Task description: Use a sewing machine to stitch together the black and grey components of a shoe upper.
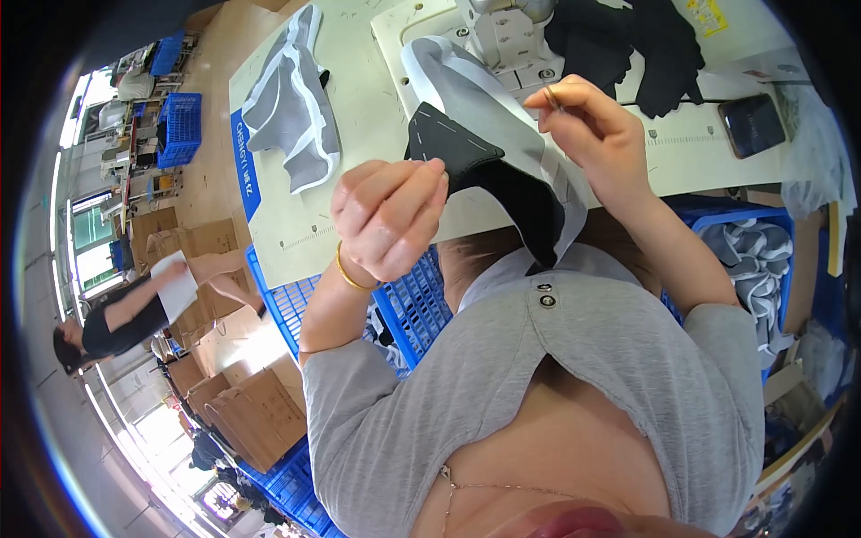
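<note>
My left hand pinches the edge of a black fabric piece with white stitch marks, held up in front of my chest. A grey and white garment panel is joined to it and runs back toward the sewing machine. My right hand is raised beside the panel, thumb and forefinger closed on a small thin metal thing, perhaps thread snips. A gold bangle sits on my left wrist.
A second grey and white garment lies on the cream sewing table. Black fabric and a phone lie at the right. Blue crates stand on both sides, one with folded cloth. Cardboard boxes and a person are at the left.
</note>
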Available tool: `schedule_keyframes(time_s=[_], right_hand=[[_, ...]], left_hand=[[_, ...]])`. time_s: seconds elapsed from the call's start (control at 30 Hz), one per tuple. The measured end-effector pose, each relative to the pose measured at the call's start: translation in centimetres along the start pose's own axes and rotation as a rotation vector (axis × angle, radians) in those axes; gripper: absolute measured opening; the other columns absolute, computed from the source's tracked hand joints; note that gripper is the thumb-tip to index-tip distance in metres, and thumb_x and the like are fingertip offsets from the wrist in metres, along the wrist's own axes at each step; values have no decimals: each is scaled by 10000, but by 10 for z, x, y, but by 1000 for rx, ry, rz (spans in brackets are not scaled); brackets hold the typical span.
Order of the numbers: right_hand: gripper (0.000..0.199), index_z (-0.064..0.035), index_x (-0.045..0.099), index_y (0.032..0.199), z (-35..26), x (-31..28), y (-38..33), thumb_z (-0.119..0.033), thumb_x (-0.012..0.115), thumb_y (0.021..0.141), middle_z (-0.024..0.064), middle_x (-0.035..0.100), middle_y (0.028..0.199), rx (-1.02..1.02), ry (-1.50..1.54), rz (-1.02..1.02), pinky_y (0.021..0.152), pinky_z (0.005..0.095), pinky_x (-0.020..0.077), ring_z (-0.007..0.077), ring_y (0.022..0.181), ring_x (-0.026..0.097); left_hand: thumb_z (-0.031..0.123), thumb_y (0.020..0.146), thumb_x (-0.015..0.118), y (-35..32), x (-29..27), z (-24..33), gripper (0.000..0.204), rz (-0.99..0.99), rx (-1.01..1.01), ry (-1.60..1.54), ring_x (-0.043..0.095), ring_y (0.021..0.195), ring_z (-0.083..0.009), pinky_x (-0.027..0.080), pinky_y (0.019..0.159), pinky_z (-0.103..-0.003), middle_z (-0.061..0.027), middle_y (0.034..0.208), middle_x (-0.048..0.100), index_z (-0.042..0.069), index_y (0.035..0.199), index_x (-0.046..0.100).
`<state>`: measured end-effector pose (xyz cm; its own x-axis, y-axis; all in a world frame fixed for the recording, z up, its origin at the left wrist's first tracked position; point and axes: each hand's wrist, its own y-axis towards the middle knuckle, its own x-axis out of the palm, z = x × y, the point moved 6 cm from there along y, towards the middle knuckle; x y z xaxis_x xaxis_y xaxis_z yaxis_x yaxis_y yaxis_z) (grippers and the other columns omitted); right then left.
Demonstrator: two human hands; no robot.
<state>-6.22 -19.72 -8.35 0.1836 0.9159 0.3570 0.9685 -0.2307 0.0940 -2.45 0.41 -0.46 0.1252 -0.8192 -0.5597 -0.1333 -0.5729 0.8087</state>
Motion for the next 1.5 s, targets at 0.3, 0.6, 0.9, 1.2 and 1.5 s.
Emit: schedule_keyframes(time_s=[0.3,0.6,0.9,1.2,1.5], right_hand=[[350,-30,647,999,-38,45,-2,27,754,671,76,594,941,-614,-536,-237,667,286,504,201,784,613],[369,-7,672,950,-28,42,-11,149,662,615,89,603,943,-726,-553,-181,624,280,508,196,781,624],[320,-9,641,940,-29,44,-12,152,671,665,86,623,946,-789,-572,-60,584,267,512,169,724,630],[226,-40,618,910,-30,26,17,-103,791,779,41,621,702,-481,-514,282,564,241,468,104,596,585],[485,-87,598,1108,-66,43,4,-235,850,721,76,592,1040,-873,-968,269,593,317,529,231,754,634]], left_hand=[[13,679,746,-5,1,13,195,-30,120,121,654,816,-185,469,674,-282,-51,943,692,65,819,620],[25,683,699,-10,-2,11,171,25,100,152,661,798,-169,434,703,-280,-27,915,678,82,815,606],[-29,666,812,-25,-1,-11,501,372,-476,-126,552,832,-210,442,752,-289,-135,1042,535,26,1041,484],[-187,764,725,-43,18,-1,430,550,-1021,-388,633,877,-170,540,764,-259,-153,993,629,-84,1125,515],[-26,859,724,-28,20,-48,140,408,-1368,-707,653,728,-117,541,667,-222,-81,831,702,-70,991,700]])
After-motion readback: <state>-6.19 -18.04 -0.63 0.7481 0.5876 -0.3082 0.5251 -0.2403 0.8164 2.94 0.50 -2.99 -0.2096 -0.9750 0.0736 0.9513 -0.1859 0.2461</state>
